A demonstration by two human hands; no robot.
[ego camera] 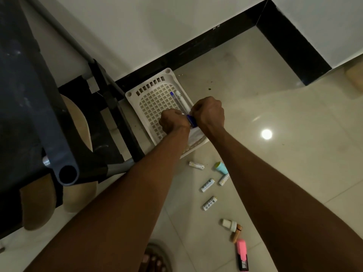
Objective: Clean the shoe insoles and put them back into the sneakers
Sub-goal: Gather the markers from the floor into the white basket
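Two hands, left (172, 122) and right (209, 112), curled, gripping small blue object (192, 121) over white basket (149, 99); batteries (207, 185) on near floor.

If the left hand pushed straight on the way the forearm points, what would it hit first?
Most likely the pens lying in the white basket, just beyond the left hand; after those, the basket's far rim. Depth is hard to judge, so it might pass above them.
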